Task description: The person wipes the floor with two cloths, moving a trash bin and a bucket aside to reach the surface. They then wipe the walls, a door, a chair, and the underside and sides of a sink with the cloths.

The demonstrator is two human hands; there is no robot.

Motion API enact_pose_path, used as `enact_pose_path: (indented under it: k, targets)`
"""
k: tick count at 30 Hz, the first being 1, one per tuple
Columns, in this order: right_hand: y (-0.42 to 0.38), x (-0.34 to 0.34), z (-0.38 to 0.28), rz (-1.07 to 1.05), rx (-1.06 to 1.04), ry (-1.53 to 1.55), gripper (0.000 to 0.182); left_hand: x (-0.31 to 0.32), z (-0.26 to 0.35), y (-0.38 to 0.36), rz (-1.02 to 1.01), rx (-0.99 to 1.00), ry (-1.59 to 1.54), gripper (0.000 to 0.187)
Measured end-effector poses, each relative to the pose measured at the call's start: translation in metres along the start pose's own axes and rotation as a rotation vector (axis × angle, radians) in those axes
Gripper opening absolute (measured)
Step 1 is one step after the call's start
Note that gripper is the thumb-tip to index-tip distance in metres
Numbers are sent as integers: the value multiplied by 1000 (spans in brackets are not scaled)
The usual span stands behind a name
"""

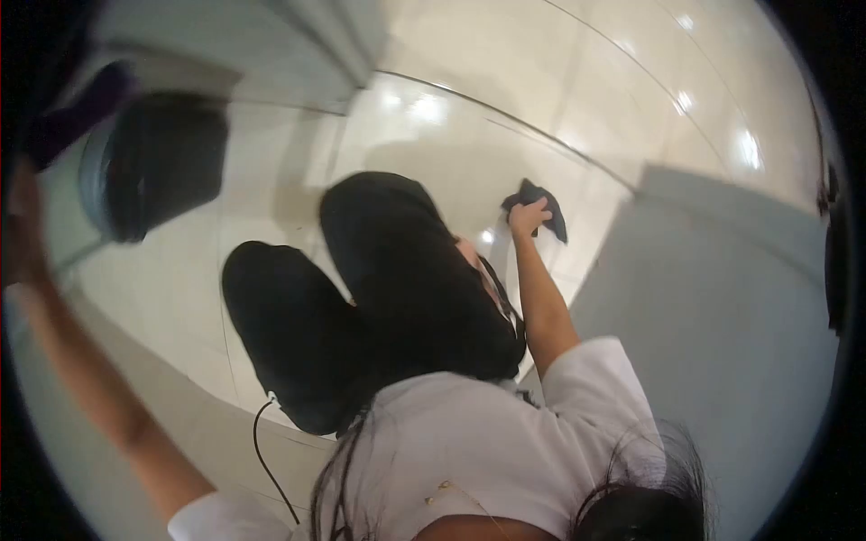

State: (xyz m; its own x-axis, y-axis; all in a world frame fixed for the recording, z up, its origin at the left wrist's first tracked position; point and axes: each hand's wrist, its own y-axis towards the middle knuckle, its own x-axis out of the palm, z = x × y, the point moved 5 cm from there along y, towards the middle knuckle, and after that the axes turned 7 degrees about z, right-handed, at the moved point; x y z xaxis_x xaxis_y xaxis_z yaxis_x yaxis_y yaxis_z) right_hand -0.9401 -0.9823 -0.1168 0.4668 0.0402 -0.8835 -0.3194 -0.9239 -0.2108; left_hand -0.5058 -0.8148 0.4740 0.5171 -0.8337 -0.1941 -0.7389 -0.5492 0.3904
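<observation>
My right hand [530, 217] presses on a dark cloth [552, 206] lying bunched on the glossy tiled floor [424, 135], its fingers closed over the fabric. At the far left edge, in shadow, my left hand [23, 225] is blurred and partly cut off, so I cannot tell what its fingers do. A dark purple, soft-looking thing [88, 115] stretches up and right from beside that hand. Close to it stands a black bin-like container [167, 162] with a pale rounded side.
My bent knees in black trousers [388, 261] fill the middle. A grey panel [713, 298] stands at the right, and a grey cabinet-like block [244, 45] at the upper left. A black cable [259, 451] runs down beside my leg.
</observation>
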Motion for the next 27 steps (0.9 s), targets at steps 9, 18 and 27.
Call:
enact_pose_path:
  k: [9, 18, 27]
  targets:
    - [-149, 115, -241, -417, -1029, -83, 63, -198, 218, -341, -817, -2149, -271, 29]
    - [-282, 187, -357, -606, -1612, 138, 59, -369, 478, -412, -948, -2846, 250, 51]
    - [-516, 229, -265, -1192, -2283, 151, 37, -342, 527, -356, -1298, -2376, -30, 67]
